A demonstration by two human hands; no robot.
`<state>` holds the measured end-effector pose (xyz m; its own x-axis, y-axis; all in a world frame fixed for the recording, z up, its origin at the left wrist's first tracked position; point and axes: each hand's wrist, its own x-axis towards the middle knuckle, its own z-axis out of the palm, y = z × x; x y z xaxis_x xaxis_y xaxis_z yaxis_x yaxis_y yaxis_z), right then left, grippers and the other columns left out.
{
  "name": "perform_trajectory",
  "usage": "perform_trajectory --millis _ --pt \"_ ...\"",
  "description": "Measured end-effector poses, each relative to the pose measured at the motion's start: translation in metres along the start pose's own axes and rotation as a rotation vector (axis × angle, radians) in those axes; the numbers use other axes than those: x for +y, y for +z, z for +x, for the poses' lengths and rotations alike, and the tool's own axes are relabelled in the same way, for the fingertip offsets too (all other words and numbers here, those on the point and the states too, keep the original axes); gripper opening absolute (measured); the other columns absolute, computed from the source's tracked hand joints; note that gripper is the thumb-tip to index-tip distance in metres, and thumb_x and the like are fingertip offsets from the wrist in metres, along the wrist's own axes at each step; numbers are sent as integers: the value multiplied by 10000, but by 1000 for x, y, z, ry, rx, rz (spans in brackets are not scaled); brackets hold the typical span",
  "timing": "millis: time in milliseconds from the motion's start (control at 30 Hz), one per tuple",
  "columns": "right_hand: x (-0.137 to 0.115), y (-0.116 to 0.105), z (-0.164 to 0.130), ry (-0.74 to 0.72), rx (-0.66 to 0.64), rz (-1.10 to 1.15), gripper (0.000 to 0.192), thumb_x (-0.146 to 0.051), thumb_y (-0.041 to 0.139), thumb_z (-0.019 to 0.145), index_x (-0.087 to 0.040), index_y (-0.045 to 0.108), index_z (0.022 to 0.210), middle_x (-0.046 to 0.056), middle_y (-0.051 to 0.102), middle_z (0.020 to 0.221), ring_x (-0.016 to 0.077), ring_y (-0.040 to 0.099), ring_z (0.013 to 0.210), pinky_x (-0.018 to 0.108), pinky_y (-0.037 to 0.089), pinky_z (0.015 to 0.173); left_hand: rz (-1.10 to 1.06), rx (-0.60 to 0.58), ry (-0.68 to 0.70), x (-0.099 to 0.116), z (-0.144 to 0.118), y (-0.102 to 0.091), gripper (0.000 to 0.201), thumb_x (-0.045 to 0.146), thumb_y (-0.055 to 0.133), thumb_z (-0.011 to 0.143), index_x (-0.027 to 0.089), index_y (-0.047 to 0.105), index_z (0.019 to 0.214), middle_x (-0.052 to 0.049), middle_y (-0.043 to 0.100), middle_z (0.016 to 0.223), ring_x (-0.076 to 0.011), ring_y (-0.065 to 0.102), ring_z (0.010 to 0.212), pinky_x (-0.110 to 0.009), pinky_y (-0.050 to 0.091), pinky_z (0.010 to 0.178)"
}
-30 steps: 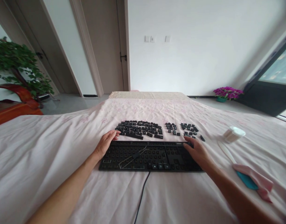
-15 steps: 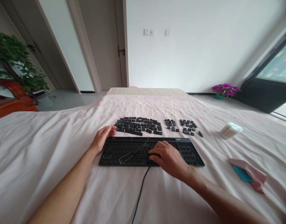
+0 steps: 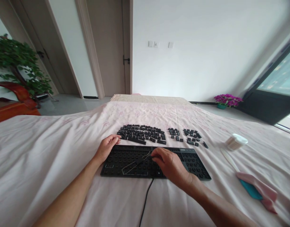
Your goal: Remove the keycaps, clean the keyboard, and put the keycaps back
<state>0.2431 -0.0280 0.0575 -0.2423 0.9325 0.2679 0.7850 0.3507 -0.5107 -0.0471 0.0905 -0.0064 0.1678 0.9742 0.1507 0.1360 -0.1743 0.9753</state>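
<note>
Head view: the left hand (image 3: 106, 148) rests loosely curled on the keyboard's (image 3: 194, 160) far left corner. The right hand's (image 3: 170, 165) fingers (image 3: 156, 155) bend together over the wire keycap puller (image 3: 134, 162), touching its near end; keycaps (image 3: 142, 134) lie just beyond.

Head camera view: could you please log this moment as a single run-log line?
left hand: on keyboard far-left corner | right hand: fingertips at wire keycap puller | loose keycaps: beyond keyboard
</note>
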Motion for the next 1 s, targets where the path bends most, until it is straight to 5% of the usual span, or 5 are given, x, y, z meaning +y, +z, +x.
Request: perform_trajectory --millis 100,333,500,1000 --pt "8 -9 32 2 60 -7 164 -153 535 853 -224 667 919 3 684 913 145 614 853 240 421 773 14 -12 -15 0 1 0 410 491 591 818 164 664 1055 -58 702 953 -206 646 917 -317 488 874" --pt "40 3 89 68 -27 -146 243 -114 521 808 -206 741 857 30 707 927 165 624 896 238 424 813 22 -28 -15 0 3 1 381 464 584 832 169 653 1062 -58 697 995 -214 653 952 -335 477 912" --pt "48 8 92 84 56 -185 231 -196 526 851 -235 745 914 18 698 964 156 621 898 225 411 810 14 -39 -13 -1 3 1 355 444 580 840 171 653 1056 -58 701 989 -218 659 949 -341 486 904" --pt "41 25 96 157 -87 -515 190 -321 570 827 -267 750 855 38 655 980 189 584 941 255 379 713 38 -27 8 1 3 1 344 439 584 826 181 665 1038 -49 713 984 -212 673 931 -313 500 881"
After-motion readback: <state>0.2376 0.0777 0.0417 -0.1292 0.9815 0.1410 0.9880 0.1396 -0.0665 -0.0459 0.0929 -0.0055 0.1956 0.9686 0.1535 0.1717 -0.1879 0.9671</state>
